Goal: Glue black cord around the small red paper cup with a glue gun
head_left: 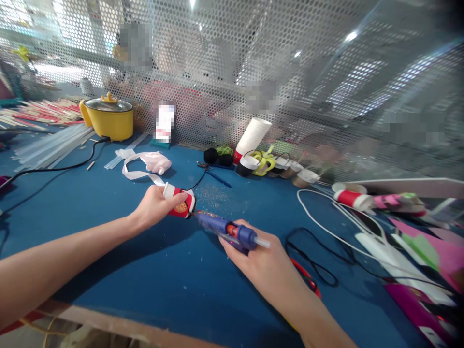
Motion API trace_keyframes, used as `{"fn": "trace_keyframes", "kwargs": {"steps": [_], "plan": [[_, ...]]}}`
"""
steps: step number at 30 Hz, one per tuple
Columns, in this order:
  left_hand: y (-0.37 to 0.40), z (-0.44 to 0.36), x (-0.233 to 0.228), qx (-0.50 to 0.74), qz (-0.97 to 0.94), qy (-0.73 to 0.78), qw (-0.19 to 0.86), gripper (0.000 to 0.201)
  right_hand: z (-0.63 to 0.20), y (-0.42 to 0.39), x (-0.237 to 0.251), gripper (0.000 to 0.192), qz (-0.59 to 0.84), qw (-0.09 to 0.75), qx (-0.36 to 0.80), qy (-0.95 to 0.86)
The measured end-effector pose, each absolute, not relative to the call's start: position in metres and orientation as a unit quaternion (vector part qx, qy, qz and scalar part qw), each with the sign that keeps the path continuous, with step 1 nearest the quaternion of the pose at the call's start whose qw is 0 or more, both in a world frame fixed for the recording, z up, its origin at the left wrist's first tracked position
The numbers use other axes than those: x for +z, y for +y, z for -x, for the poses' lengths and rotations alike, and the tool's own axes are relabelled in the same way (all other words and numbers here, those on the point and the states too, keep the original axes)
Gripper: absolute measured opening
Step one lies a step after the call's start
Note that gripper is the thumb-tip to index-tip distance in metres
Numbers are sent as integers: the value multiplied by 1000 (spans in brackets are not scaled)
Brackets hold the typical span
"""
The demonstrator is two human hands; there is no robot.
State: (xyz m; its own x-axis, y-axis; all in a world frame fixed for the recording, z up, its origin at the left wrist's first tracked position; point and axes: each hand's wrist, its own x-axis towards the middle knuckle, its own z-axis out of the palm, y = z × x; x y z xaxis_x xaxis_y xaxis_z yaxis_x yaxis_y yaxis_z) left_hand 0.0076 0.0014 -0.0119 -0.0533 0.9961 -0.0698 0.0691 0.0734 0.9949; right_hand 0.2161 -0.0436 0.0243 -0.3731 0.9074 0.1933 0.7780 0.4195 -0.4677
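My left hand (154, 205) is closed around a small red and white paper cup (180, 208), which lies tilted on its side in the air over the blue table. A gold round mark shows on its red side, and a dark cord runs along its right end. In my right hand (263, 261) is a blue glue gun (221, 226) with a clear glue stick poking out of its back. The nozzle points left and is at, or very near, the cup's dark-edged end; I cannot tell whether they touch. Behind the cup lies a roll of white ribbon (155, 162).
A yellow electric pot (111, 118) stands at the back left beside clear glue sticks (54, 145). Stacked paper cups (253, 135), small decorated cups (248, 164) and black yarn balls (210, 155) line the perforated screen (217, 63). Cables (311, 256) and coloured sheets (424, 251) lie right.
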Motion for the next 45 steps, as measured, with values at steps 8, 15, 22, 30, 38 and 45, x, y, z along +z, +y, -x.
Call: {"fn": "trace_keyframes", "kwargs": {"steps": [8,15,22,30,38,45], "plan": [[3,-7,-16,484,-488,544,482,30,-217,-42,24,12,517,218,162,-811],[3,-7,-16,485,-475,543,494,29,-217,-43,26,12,527,219,152,-807],[-2,-7,-17,504,-527,514,451,30,-217,-40,39,13,538,236,136,-798],[-7,-8,-18,506,-586,488,402,27,-217,-36,46,14,537,240,135,-798],[-10,-7,-19,495,-628,477,365,28,-217,-32,48,16,532,242,122,-802],[-11,-6,-20,477,-656,457,365,25,-216,-29,44,15,557,252,156,-776]]}}
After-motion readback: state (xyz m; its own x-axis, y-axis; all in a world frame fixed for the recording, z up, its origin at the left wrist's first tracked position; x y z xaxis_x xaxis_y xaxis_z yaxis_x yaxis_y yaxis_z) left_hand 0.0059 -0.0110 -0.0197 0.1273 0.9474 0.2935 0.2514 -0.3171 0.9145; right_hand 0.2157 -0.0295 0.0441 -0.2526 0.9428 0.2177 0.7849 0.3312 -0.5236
